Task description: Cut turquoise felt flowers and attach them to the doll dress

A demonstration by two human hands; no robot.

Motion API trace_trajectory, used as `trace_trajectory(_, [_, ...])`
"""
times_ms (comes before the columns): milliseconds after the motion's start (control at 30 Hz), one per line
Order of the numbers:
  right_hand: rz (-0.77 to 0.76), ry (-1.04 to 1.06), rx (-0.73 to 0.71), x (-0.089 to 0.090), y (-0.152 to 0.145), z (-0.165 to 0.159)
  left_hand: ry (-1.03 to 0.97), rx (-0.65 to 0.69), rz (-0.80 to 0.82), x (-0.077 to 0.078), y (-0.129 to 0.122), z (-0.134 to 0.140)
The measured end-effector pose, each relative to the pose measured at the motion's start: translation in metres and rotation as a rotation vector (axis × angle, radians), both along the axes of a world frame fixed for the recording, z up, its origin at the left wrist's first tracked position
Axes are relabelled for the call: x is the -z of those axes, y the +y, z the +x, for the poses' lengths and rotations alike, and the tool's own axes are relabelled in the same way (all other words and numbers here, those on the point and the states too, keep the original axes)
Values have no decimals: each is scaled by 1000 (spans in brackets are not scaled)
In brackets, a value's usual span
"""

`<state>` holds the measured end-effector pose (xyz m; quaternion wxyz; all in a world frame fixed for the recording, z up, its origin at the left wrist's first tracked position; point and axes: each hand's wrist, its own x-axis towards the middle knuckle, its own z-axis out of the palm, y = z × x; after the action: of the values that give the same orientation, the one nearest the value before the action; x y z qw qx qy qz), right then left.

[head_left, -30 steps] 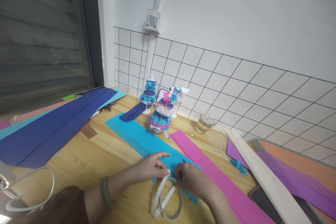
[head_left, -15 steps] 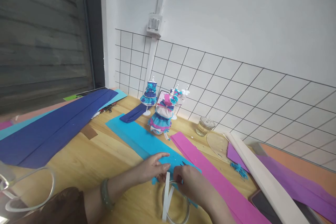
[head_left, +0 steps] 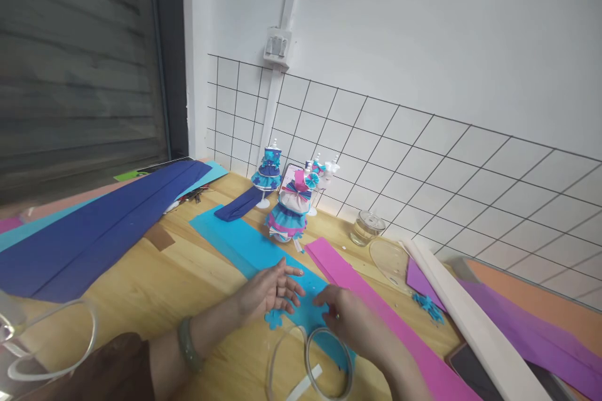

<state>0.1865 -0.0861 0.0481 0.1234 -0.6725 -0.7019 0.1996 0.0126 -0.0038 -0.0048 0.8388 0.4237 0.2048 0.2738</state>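
My left hand (head_left: 277, 288) is open, palm turned inward, its fingers spread over the sky-blue crepe paper strip (head_left: 244, 244). Just below those fingers lies a small blue paper flower (head_left: 273, 319) on the wood. My right hand (head_left: 350, 319) is curled above the blue strip, thumb and forefinger close together; what they hold, if anything, I cannot make out. Under the hands sits a ring-shaped roll of tape (head_left: 308, 360), with a clear ring (head_left: 270, 366) at its left. A white strip (head_left: 305, 383) lies across the near part of them.
Small dress forms in paper dresses (head_left: 288, 213) stand behind, near a glass jar (head_left: 367, 227). A pink paper strip (head_left: 362, 288) runs right of my hands. Blue scraps (head_left: 427, 307) and a white roll (head_left: 475, 307) lie farther right; dark blue paper (head_left: 108, 225) spreads left.
My left hand has opened from a pinch. The white strip that stood upright below it now lies low. The dark pointed tip by my right hand is out of sight; the blue flower shows more.
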Motion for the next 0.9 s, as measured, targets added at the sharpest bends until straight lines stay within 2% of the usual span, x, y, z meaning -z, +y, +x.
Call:
trace_trajectory(167, [244, 180, 81, -3, 7, -12, 17, 17, 63, 3, -3, 1])
trace_trajectory(400, [320, 107, 24, 5, 11, -16, 28, 61, 209, 10, -3, 4])
trace_trajectory(600, [356, 37, -25, 7, 10, -17, 46, 60, 200, 9, -2, 5])
trace_trajectory(767, [472, -65, -120, 14, 15, -18, 46, 27, 126, 9, 0, 6])
trace_trajectory(900, [526, -9, -158, 16, 15, -20, 12, 19, 71, 7, 3, 5])
